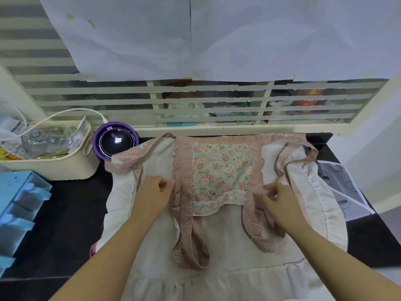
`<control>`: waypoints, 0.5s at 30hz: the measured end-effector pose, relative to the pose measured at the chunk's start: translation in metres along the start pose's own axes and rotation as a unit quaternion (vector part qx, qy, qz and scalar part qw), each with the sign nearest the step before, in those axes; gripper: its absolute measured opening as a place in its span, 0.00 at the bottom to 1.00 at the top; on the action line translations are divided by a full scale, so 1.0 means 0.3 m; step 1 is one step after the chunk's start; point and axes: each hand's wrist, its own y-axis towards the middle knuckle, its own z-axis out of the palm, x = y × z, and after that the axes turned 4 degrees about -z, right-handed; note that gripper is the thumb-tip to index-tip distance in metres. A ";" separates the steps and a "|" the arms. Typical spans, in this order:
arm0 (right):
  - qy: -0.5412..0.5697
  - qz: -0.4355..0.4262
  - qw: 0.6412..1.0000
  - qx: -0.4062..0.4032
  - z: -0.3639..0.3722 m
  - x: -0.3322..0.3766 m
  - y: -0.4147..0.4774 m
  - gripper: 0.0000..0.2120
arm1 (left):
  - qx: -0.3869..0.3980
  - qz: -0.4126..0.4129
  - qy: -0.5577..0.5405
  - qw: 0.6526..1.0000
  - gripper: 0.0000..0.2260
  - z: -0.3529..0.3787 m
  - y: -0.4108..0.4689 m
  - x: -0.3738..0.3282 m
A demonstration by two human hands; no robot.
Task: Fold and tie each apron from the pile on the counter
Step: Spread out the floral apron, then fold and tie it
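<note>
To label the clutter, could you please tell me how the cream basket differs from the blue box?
The cream basket is rounded, open-topped and holds packets; the blue box is angular, with drawer fronts, and nearer. Both sit on the dark counter, left of the apron.

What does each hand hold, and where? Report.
Left hand pinches the cream apron with pink dotted trim at the floral bib's left edge; right hand, the right-side trim.
</note>
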 end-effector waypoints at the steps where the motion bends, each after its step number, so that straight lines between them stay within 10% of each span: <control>1: 0.017 0.005 1.000 0.023 0.015 0.010 -0.032 0.11 | 0.007 -0.015 0.008 1.000 0.16 -0.001 -0.021 -0.003; 5: -0.001 0.024 0.993 0.115 0.085 0.018 -0.116 0.16 | 0.180 -0.070 0.068 0.979 0.19 0.039 -0.088 -0.006; 9: -0.138 -0.007 0.963 0.230 0.116 -0.009 -0.128 0.20 | 0.120 -0.054 -0.005 0.991 0.10 0.065 -0.120 -0.044; 12: -0.145 -0.009 0.959 0.244 0.099 -0.025 -0.121 0.14 | 0.068 -0.044 -0.179 0.980 0.11 0.056 -0.133 -0.113; 15: -0.109 -0.010 0.957 0.270 0.052 -0.036 -0.110 0.12 | 0.213 -0.067 -0.351 0.909 0.07 0.076 -0.161 -0.196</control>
